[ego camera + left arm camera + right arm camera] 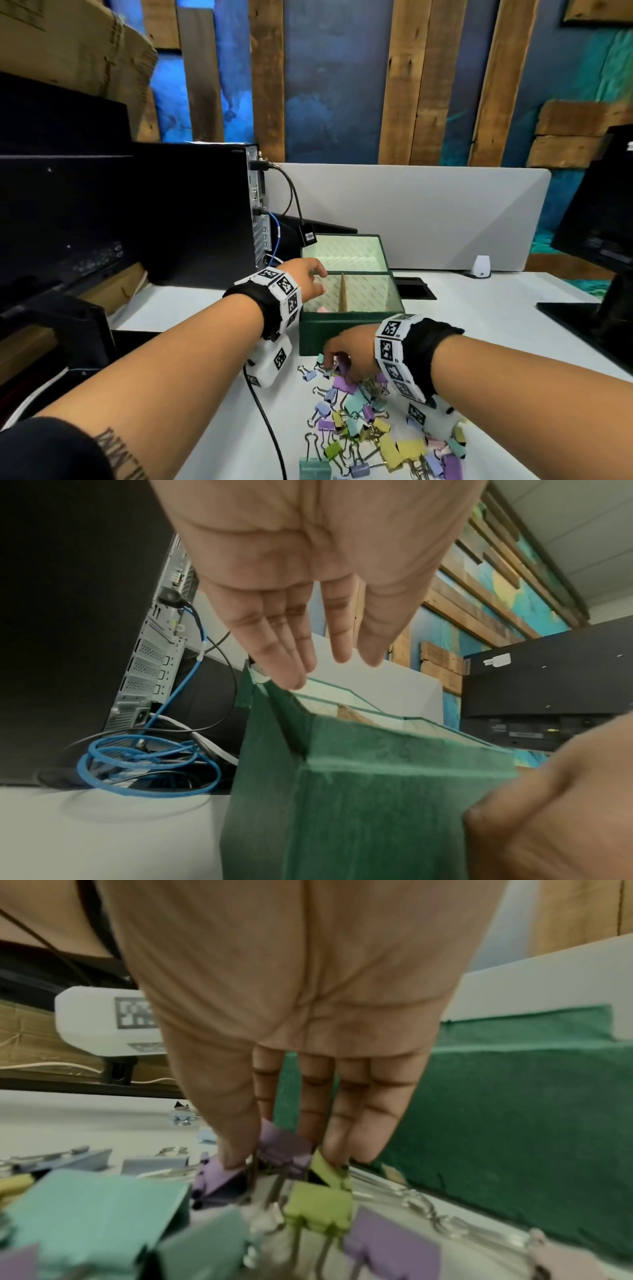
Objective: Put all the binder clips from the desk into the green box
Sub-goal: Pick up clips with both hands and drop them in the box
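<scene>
— What's on the desk [479, 308]?
— The green box [346, 334], lid open. Below it, my pile of binder clips [376, 435].
— Your hands?
— My left hand [306, 279] hovers flat, fingers relaxed, over the box. My right hand [352, 353] pinches a purple clip [284, 1144].

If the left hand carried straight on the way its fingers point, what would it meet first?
Most likely the green box: the left hand hovers open at its left rim, fingers aimed across the opening toward the wooden divider. Depth is uncertain.
</scene>
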### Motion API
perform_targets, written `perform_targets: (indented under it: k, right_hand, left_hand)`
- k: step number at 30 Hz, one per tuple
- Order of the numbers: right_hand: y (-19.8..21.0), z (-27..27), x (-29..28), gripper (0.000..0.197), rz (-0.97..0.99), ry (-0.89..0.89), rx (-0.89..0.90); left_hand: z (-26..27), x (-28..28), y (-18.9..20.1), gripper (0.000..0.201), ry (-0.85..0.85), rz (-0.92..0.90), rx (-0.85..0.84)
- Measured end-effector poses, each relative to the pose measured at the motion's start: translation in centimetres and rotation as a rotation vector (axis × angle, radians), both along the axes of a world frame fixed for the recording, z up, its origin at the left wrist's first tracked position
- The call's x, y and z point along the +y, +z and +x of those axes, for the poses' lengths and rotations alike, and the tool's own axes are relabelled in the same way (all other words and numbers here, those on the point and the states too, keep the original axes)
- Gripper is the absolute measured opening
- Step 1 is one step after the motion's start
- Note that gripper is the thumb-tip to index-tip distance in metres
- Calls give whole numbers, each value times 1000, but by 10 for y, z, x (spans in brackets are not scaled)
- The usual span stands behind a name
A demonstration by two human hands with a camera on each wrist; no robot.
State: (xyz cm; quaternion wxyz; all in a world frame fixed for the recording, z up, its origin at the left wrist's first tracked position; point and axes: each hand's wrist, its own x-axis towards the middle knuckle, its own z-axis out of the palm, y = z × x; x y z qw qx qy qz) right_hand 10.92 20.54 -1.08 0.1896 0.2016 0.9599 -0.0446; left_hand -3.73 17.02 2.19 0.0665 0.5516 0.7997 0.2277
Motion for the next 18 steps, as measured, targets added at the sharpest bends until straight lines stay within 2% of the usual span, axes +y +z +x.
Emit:
perform_targets:
  k: [4, 6, 10, 14, 18]
  right_hand:
    - [-2, 5, 2, 40, -2, -54, 6]
    - [-2, 7, 4, 36, -9, -61, 22]
    - [10, 17, 15, 27, -49, -104, 130]
    - [33, 30, 30, 21, -213, -308, 226]
    - [62, 38, 33, 14, -515, -502, 385]
  left_hand:
    - [10, -15, -2, 16, -57, 5, -46]
    - [18, -26, -6, 10, -120, -114, -37]
    - [36, -44, -19, 18, -229, -380, 92]
    - [55, -41, -31, 37, -323, -473, 241]
    - [68, -32, -43, 38, -349, -496, 263]
